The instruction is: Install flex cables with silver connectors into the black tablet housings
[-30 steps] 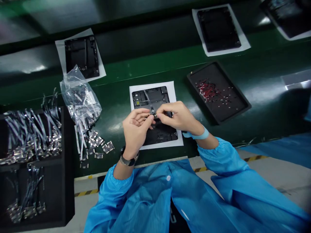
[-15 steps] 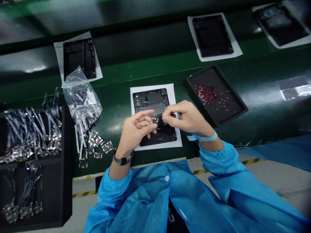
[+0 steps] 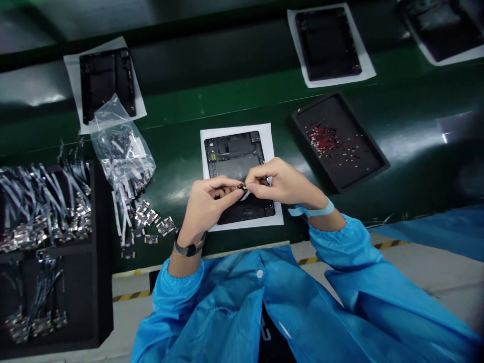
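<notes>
Over a black tablet housing [image 3: 236, 160] on a white sheet [image 3: 273, 146], my two hands meet. My left hand [image 3: 216, 200] pinches a small circuit board [image 3: 242, 188] between thumb and fingers. The fingertips of my right hand [image 3: 273, 182] are pressed together at the board's right edge, by a thin pale strip [image 3: 245, 195] that curves below it. Whether the right fingers hold the strip or the board is too small to tell. Part of the housing is hidden beneath both hands.
Left are a black divided tray [image 3: 102, 297] of boards with ribbon cables, a clear bag [image 3: 113, 118] and loose boards [image 3: 165, 226]. A black tray [image 3: 340, 176] with red-wired parts lies right. More housings [image 3: 328, 43] lie behind.
My right hand has moved left and its fingertips have come up against the board in my left hand. The left index finger has curled in. The view has shifted slightly.
</notes>
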The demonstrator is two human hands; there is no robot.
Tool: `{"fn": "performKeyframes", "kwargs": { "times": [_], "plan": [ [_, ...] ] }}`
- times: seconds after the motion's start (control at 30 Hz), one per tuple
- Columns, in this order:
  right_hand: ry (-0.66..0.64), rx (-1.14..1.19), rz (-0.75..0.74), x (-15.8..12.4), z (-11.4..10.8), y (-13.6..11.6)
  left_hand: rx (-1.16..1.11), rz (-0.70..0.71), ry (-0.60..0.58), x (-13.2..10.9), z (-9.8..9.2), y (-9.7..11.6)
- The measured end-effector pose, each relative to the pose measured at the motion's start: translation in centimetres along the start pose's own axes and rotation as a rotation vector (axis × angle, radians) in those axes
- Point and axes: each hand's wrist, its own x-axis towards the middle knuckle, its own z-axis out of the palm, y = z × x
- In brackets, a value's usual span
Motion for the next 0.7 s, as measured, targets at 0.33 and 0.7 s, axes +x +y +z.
{"fn": "performKeyframes", "kwargs": {
  "times": [0.33, 0.7],
  "plan": [
    [0.037, -0.035, -0.017, -0.05, 0.05, 0.12, -0.006, -0.010, 0.018, -0.04, 0.18, -0.04],
    [-0.018, -0.116, -0.052, -0.21, 0.15, 0.52, 0.009, -0.041, 0.013, 0.07, 0.33, -0.21]
  ]
}}
